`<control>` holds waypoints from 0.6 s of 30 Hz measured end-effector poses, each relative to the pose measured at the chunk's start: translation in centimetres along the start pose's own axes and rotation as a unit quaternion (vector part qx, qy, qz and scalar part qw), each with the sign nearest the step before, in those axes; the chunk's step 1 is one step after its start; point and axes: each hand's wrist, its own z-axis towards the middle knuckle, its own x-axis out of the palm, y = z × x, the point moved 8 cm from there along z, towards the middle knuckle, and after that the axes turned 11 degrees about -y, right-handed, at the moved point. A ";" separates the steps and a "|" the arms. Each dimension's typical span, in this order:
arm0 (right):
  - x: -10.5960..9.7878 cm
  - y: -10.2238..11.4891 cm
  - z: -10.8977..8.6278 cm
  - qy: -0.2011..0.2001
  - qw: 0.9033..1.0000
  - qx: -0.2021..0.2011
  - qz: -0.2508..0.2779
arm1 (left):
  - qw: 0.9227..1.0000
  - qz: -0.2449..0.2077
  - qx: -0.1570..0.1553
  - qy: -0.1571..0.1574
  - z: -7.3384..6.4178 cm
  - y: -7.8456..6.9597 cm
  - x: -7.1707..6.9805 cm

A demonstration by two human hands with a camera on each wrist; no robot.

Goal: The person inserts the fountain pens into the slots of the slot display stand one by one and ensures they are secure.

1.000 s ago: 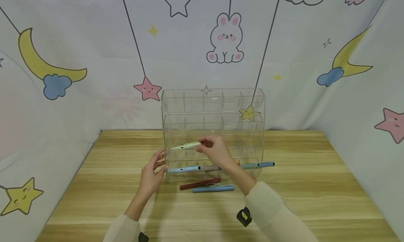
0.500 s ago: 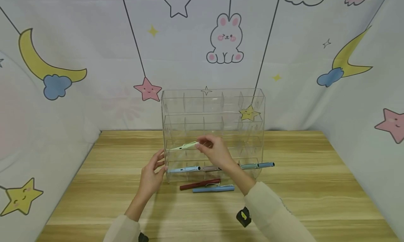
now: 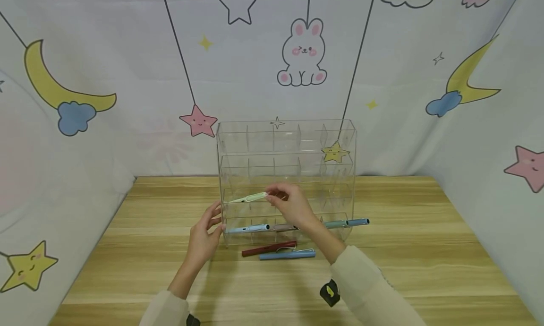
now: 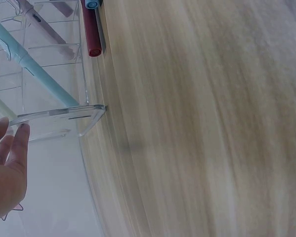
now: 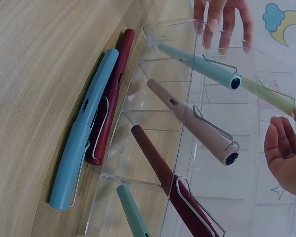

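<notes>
Between right thumb and fingertips, my right hand [image 3: 293,205] pinches a pale green pen [image 3: 248,198] by its cap end. The pen slants down to the left, its lower end at the left compartment of the second row from the bottom of a clear pen rack [image 3: 219,170]. My left hand [image 3: 205,238] grips the rack's left side panel, thumb and fingers on opposite faces in the left wrist view. Below the green pen, a light blue pen [image 3: 248,228] leans in the bottom row beside a pinkish-grey pen [image 5: 192,121] and a dark red pen [image 5: 172,192].
A teal pen [image 3: 335,224] and a darker blue pen [image 3: 358,221] lean at the bottom row's right end. On the wooden table [image 3: 255,293] before the rack lie another dark red pen [image 3: 268,248] and a blue pen [image 3: 287,254]. A printed cloth [image 3: 255,80] hangs behind.
The pale green pen's lower end has shifted slightly left and down, and its clip has turned in the right fingers. The left hand has stayed on the rack's side.
</notes>
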 end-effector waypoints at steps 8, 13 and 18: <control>-0.6 0.0 -0.3 0.014 1.000 -0.011 0.003 | 1.000 -0.005 0.011 -0.005 -0.1 -0.1 0.0; -1.4 0.1 -0.9 0.027 1.000 -0.007 0.004 | 1.000 -0.005 0.010 -0.002 -0.1 -0.1 -0.1; -2.6 0.5 -2.3 0.050 0.999 0.002 0.017 | 1.000 -0.002 0.009 0.002 -0.2 0.1 -0.1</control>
